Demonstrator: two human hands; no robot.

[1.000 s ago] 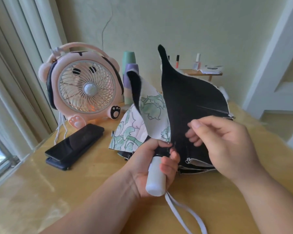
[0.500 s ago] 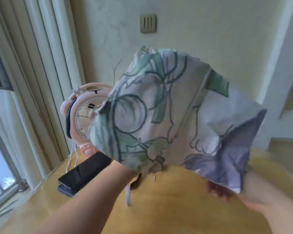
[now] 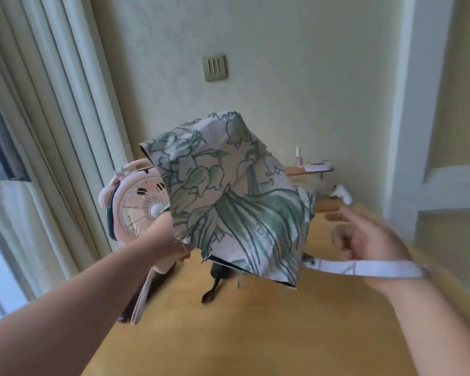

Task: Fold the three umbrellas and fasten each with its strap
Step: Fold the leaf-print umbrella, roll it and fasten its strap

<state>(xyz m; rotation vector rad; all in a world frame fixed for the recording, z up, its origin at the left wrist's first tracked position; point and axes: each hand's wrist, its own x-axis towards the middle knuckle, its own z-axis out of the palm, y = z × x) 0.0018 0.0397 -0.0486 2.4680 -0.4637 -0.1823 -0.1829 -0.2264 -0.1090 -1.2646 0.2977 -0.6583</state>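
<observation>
My left hand (image 3: 164,241) grips the white handle of a floral green-and-white umbrella (image 3: 228,202) and holds it up above the yellow table (image 3: 255,335). The canopy hangs loose and crumpled, dark lining showing at its lower edge. A pale wrist loop (image 3: 141,302) dangles from the handle. The umbrella's white strap (image 3: 364,268) stretches rightward from the canopy across the heel of my right hand (image 3: 364,240). That hand is blurred, one finger out and the others curled; whether it holds the strap is unclear. No other umbrella is plainly visible.
A pink desk fan (image 3: 136,207) stands behind my left hand by the curtain. A dark phone (image 3: 124,316) lies partly hidden by my left forearm. A small shelf (image 3: 310,170) with bottles sits at the back wall. A dark piece (image 3: 215,280) hangs under the canopy.
The umbrella went from lying on the table with its black lining up to being lifted in the air. The canopy has dropped and narrowed, and the white strap now stretches toward my right hand.
</observation>
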